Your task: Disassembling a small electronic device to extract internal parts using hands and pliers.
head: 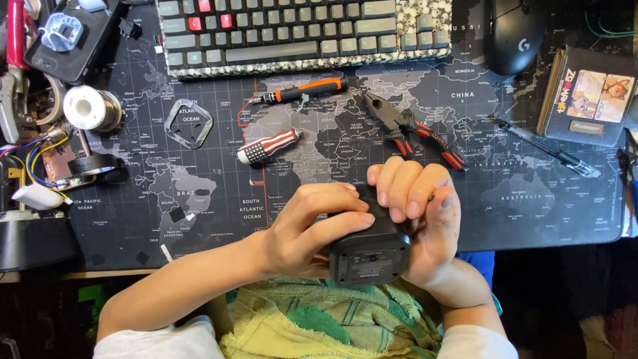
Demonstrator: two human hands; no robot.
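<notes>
in both hands, black boxy device (pixel 369 256)

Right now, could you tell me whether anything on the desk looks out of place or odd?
Mostly clutter: small black bits lie loose on the map mat, and tangled wires hang off the left edge. Both hands grip a black device; no damage is visible.
</notes>
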